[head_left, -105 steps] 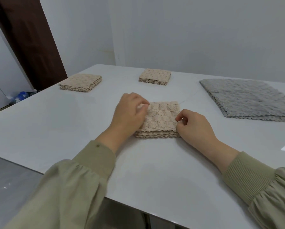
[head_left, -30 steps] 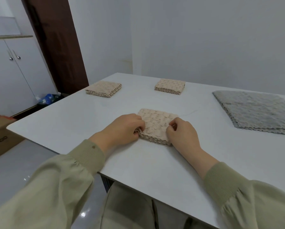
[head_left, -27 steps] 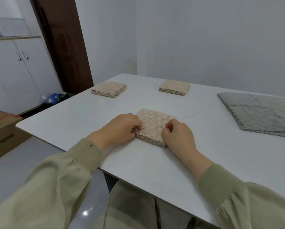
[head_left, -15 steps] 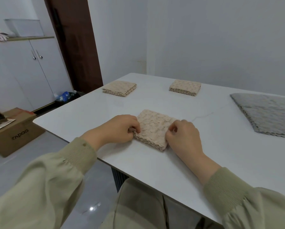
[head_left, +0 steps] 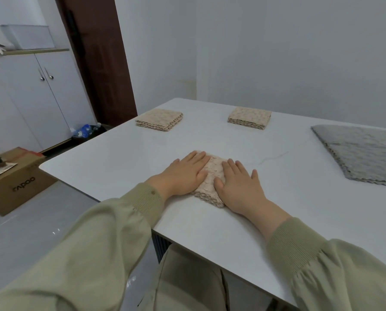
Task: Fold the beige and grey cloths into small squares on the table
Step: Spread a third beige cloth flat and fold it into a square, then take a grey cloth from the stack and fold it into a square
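Observation:
A beige cloth (head_left: 213, 176), folded into a small thick square, lies near the front left corner of the white table (head_left: 277, 209). My left hand (head_left: 184, 175) lies flat on its left part with straight fingers. My right hand (head_left: 239, 184) presses flat on its right part, fingers spread. Two more folded beige squares sit farther back, one at the left (head_left: 159, 120) and one in the middle (head_left: 249, 117). A stack of larger grey cloths (head_left: 364, 153) lies at the right, partly cut off by the frame edge.
The table's left corner (head_left: 41, 168) juts over a grey floor. A cardboard box (head_left: 15, 180) stands on the floor at the left. White cabinets (head_left: 30, 97) and a dark wooden door (head_left: 102, 59) are behind it.
Both hands have let go of the cloth's side edges and now lie flat and open on top of it. The view has swung left and up.

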A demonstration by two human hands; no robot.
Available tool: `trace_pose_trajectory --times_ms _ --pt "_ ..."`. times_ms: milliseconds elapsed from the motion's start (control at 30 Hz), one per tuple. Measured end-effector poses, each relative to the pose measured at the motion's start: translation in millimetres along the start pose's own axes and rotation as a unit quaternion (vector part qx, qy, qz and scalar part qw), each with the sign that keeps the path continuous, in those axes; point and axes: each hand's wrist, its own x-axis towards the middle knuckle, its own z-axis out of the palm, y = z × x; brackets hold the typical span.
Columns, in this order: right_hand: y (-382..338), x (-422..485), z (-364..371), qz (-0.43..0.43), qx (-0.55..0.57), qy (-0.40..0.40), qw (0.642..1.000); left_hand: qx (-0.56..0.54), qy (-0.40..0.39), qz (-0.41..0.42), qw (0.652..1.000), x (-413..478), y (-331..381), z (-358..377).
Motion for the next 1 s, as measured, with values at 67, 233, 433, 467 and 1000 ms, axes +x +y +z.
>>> trace_pose_trajectory --times_ms 67,233,433,467,1000 --pt "-0.1 -2.3 0.0 -0.004 0.015 0.018 1.0 -0.005 -0.012 -0.002 1.0 2.5 -1.1 -3.1" --pt "14.5 2.5 -12.0 0.024 0.099 0.124 0.987 0.012 0.032 -0.014 0.999 14.7 19.7 -33.3" --pt "80.8 11.1 -30.1 0.08 0.032 0.147 0.985 0.082 0.058 -0.048 0.994 60.3 89.2 -39.1" --pt "94.1 12.1 -33.9 0.088 0.016 0.146 0.985 0.071 0.058 -0.059 0.994 71.5 103.4 -35.4" --pt "241.4 31.8 -64.5 0.211 -0.097 0.048 0.972 -0.025 0.046 -0.045 0.998 159.9 205.2 30.3"
